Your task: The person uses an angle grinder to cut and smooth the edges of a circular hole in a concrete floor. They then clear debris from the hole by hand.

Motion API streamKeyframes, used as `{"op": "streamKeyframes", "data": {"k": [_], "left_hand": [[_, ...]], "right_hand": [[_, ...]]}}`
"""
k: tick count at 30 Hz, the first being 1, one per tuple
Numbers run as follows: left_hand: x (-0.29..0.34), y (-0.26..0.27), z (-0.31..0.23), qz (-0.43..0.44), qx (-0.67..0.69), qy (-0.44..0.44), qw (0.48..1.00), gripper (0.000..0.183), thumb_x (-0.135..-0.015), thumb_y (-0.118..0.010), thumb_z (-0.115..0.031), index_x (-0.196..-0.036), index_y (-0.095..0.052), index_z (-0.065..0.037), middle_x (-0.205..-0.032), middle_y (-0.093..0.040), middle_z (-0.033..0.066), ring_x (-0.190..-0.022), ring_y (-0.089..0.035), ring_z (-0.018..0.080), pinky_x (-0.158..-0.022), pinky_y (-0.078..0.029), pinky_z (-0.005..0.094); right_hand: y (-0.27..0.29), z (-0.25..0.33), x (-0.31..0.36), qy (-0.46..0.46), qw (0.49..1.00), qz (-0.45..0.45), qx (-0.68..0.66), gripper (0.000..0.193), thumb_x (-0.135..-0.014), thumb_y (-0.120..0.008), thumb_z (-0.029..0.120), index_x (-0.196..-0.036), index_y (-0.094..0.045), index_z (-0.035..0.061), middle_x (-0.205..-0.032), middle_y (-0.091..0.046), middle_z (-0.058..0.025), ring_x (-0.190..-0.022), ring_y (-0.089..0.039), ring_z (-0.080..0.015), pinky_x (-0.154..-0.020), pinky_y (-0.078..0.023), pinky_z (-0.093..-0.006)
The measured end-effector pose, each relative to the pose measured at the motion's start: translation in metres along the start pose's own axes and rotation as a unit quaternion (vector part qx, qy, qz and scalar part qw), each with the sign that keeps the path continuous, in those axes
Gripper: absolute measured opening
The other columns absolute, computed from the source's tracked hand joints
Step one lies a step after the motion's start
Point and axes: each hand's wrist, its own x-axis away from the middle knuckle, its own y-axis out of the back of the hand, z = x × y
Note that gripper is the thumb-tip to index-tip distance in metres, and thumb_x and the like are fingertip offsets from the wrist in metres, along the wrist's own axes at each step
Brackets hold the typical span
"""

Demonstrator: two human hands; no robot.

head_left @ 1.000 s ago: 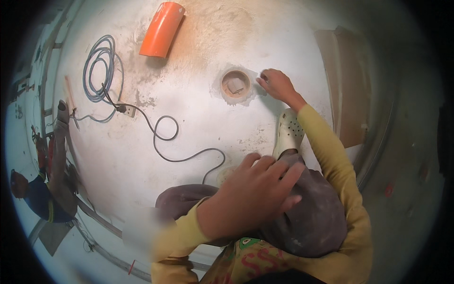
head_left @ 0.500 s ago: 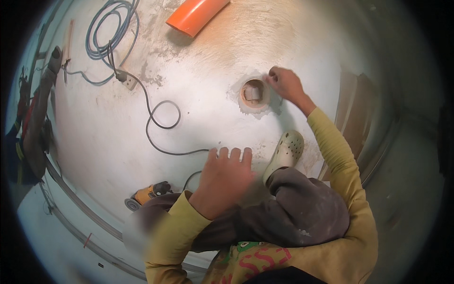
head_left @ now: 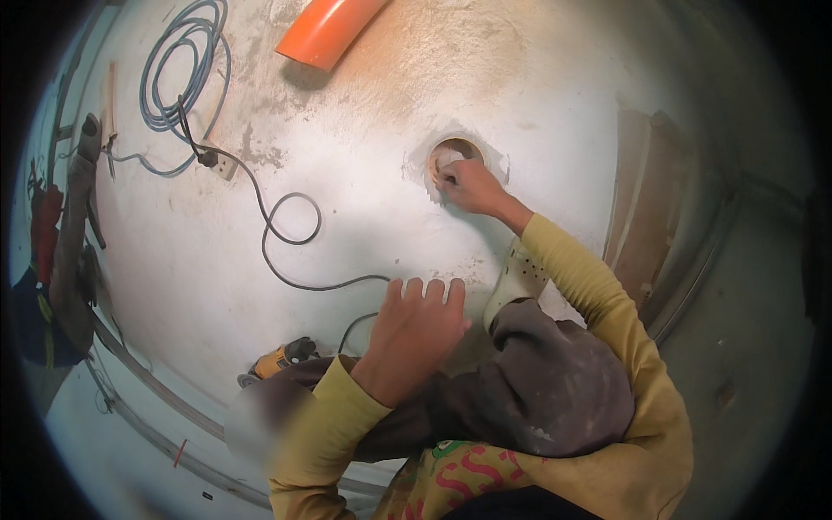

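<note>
Back upward, my left hand (head_left: 414, 334) hovers above my lap with its fingers folded down. Their tips and anything in them are hidden. My right hand (head_left: 477, 188) reaches to the near left side of a round hole (head_left: 457, 145) in the pale floor. Its fingers are pinched together at the rim, and whatever they may hold is too small to make out. Patchy grey mortar surrounds the hole, and a light-coloured piece shows inside it. Beyond my left hand runs a thin black cable (head_left: 295, 242), partly hidden behind the hand.
A yellow angle grinder (head_left: 282, 357) lies left of my leg. At the far left are a coiled blue-grey hose or cable (head_left: 156, 108) and a socket block (head_left: 222, 165). An orange pipe (head_left: 325, 35) lies beyond the hole, brown cardboard (head_left: 646, 199) to the right. My clog (head_left: 518, 277) stands nearby.
My right hand has moved left and nearer, from the far right side of the hole to its near left rim, now covering part of it. My left hand has barely moved. The view has shifted slightly.
</note>
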Motion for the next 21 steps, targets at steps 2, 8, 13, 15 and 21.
{"op": "streamKeyframes", "data": {"k": [2, 8, 13, 15, 21], "left_hand": [[0.003, 0.000, 0.000, -0.001, 0.003, 0.002, 1.000, 0.053, -0.093, -0.074, -0.035, -0.133, -0.062, -0.001, -0.100, -0.067, 0.0100, -0.097, -0.064, 0.0272, -0.092, -0.048, 0.0447], [0.016, 0.002, -0.002, -0.049, 0.014, 0.005, 0.999, 0.053, -0.094, -0.074, -0.034, -0.133, -0.062, -0.001, -0.102, -0.066, 0.0104, -0.098, -0.063, 0.0276, -0.091, -0.048, 0.0443], [0.018, 0.005, -0.004, -0.049, 0.000, 0.005, 0.999, 0.052, -0.094, -0.073, -0.034, -0.132, -0.062, -0.001, -0.101, -0.066, 0.0105, -0.097, -0.063, 0.0276, -0.090, -0.047, 0.0444], [0.019, 0.005, -0.006, -0.036, -0.004, 0.004, 0.999, 0.052, -0.094, -0.073, -0.035, -0.131, -0.063, -0.001, -0.100, -0.066, 0.0101, -0.097, -0.063, 0.0273, -0.090, -0.047, 0.0443], [0.030, -0.004, -0.012, -0.070, -0.027, -0.008, 0.997, 0.052, -0.095, -0.072, -0.037, -0.131, -0.063, -0.001, -0.096, -0.064, 0.0088, -0.094, -0.062, 0.0271, -0.087, -0.048, 0.0445]], "right_hand": [[0.015, 0.002, 0.006, 0.016, 0.998, -0.045, -0.038, 0.026, -0.094, -0.066, 0.023, -0.101, -0.077, 0.0007, -0.099, -0.075, -0.0216, -0.091, -0.071, -0.0372, -0.082, -0.056, -0.0445], [0.070, 0.008, 0.036, -0.034, 0.979, -0.180, -0.091, 0.022, -0.099, -0.067, 0.017, -0.109, -0.077, 0.0011, -0.103, -0.076, -0.0201, -0.088, -0.072, -0.0332, -0.083, -0.057, -0.0388], [0.033, 0.034, 0.074, 0.034, 0.993, -0.109, -0.041, 0.018, -0.097, -0.069, 0.016, -0.109, -0.075, 0.0046, -0.099, -0.073, -0.0178, -0.087, -0.071, -0.0352, -0.081, -0.056, -0.0415], [-0.005, 0.048, 0.093, 0.070, 0.997, -0.002, -0.033, 0.020, -0.096, -0.066, 0.020, -0.109, -0.073, 0.0065, -0.104, -0.070, -0.0163, -0.096, -0.068, -0.0371, -0.086, -0.056, -0.0461], [-0.022, 0.049, 0.085, 0.097, 0.990, -0.069, 0.069, 0.022, -0.096, -0.069, 0.020, -0.111, -0.073, 0.0044, -0.106, -0.072, -0.0150, -0.098, -0.069, -0.0363, -0.089, -0.056, -0.0449]]}}
